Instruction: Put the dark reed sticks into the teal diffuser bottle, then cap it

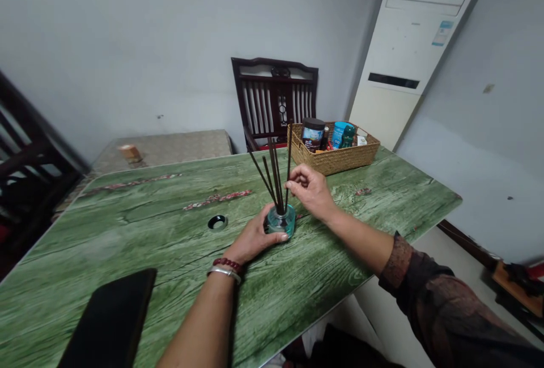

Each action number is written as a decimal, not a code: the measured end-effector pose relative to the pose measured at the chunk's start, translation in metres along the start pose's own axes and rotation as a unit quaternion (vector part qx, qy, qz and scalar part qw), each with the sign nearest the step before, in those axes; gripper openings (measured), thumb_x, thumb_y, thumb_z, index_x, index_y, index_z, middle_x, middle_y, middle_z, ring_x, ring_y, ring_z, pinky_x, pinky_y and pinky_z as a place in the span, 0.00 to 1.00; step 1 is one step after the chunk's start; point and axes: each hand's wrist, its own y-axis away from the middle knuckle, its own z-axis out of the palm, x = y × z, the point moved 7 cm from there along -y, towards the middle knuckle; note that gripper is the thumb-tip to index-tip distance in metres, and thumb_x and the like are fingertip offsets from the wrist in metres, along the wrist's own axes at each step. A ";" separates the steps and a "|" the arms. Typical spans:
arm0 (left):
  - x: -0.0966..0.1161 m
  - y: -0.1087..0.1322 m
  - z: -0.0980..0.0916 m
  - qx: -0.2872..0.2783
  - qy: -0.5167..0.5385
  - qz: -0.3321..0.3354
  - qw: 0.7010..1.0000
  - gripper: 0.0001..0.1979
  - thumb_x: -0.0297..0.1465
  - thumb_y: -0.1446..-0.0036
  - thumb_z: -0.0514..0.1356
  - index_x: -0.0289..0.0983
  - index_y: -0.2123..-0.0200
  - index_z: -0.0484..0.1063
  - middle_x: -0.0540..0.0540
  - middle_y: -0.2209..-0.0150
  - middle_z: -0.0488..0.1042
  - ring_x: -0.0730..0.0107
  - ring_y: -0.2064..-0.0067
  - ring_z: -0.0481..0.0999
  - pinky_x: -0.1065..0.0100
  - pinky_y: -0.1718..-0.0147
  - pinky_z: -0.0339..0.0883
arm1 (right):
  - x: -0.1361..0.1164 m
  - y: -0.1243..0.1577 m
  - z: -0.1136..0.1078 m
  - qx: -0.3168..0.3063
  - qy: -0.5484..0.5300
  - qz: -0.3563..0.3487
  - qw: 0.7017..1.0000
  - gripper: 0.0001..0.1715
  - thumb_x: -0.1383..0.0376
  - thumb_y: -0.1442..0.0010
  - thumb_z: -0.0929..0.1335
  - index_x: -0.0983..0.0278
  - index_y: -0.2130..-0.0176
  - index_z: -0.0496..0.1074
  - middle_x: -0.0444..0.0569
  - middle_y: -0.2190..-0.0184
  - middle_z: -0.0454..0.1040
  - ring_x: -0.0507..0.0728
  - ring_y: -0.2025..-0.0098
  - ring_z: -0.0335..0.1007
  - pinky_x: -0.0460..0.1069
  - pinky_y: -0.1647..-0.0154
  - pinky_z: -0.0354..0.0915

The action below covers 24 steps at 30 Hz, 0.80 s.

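Observation:
A reed diffuser bottle [284, 221] of teal glass stands upright on the green table [170, 254]. My left hand [256, 236] is wrapped around its left side and front. Several dark diffuser sticks [275, 178] fan out from the bottle's neck. In a pinch between thumb and forefinger, my right hand [309, 189] grips one dark stick [289, 149] on the right, which stands nearly vertical. The lower end of that stick reaches the bottle's mouth; how deep it goes I cannot tell. Left of the bottle lies a round black ring-shaped cap [217, 223].
A woven basket [346, 159] with jars and bottles stands at the table's back right. A black phone-like slab [110, 320] lies at the front left. Behind the table are a dark wooden chair [278, 101] and a side surface [178, 149] with a small orange-brown object [130, 152].

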 end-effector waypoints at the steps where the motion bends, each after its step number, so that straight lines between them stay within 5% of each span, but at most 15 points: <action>1: 0.000 0.000 -0.001 0.004 -0.001 -0.001 1.000 0.39 0.41 0.56 0.73 0.37 0.42 0.66 0.40 0.46 0.75 0.48 0.45 0.72 0.54 0.44 0.63 | 0.004 0.002 0.003 0.000 0.015 0.004 1.000 0.06 0.63 0.45 0.69 0.62 0.68 0.67 0.39 0.76 0.69 0.49 0.74 0.66 0.45 0.70 0.62; 6: 0.000 0.001 -0.001 0.008 0.013 0.003 1.000 0.40 0.41 0.57 0.73 0.37 0.42 0.67 0.40 0.46 0.75 0.49 0.45 0.72 0.54 0.44 0.63 | 0.026 0.019 0.010 -0.030 0.070 0.023 0.997 0.04 0.65 0.46 0.69 0.63 0.68 0.69 0.39 0.74 0.71 0.49 0.74 0.65 0.44 0.70 0.60; 10: 0.000 0.002 0.000 0.000 0.014 0.001 1.000 0.38 0.41 0.55 0.72 0.37 0.42 0.66 0.40 0.46 0.74 0.50 0.44 0.72 0.55 0.44 0.63 | 0.055 0.028 -0.009 -0.035 0.135 0.046 0.989 0.10 0.65 0.47 0.70 0.62 0.62 0.71 0.41 0.71 0.74 0.49 0.75 0.63 0.45 0.69 0.59; 13: -0.001 0.005 0.001 -0.007 0.001 -0.020 1.000 0.37 0.41 0.54 0.71 0.37 0.42 0.65 0.39 0.47 0.75 0.51 0.45 0.73 0.54 0.44 0.63 | 0.093 0.031 -0.029 -0.023 0.218 0.101 0.970 0.03 0.65 0.45 0.69 0.63 0.68 0.71 0.41 0.75 0.71 0.50 0.73 0.63 0.45 0.69 0.56; 17: 0.000 0.008 -0.003 0.030 -0.035 -0.055 0.997 0.38 0.42 0.55 0.72 0.36 0.43 0.65 0.38 0.47 0.75 0.50 0.46 0.74 0.53 0.44 0.64 | 0.135 0.037 -0.038 -0.040 0.235 0.156 0.959 0.11 0.63 0.44 0.70 0.64 0.76 0.70 0.41 0.79 0.68 0.51 0.74 0.62 0.45 0.71 0.51; 24: 0.003 -0.003 -0.017 0.097 -0.053 -0.108 0.988 0.32 0.38 0.59 0.73 0.38 0.50 0.69 0.43 0.55 0.77 0.53 0.53 0.77 0.53 0.50 0.68 | 0.146 0.040 -0.036 -0.055 0.215 0.176 0.959 0.16 0.58 0.43 0.70 0.64 0.77 0.71 0.42 0.78 0.70 0.51 0.73 0.63 0.45 0.71 0.49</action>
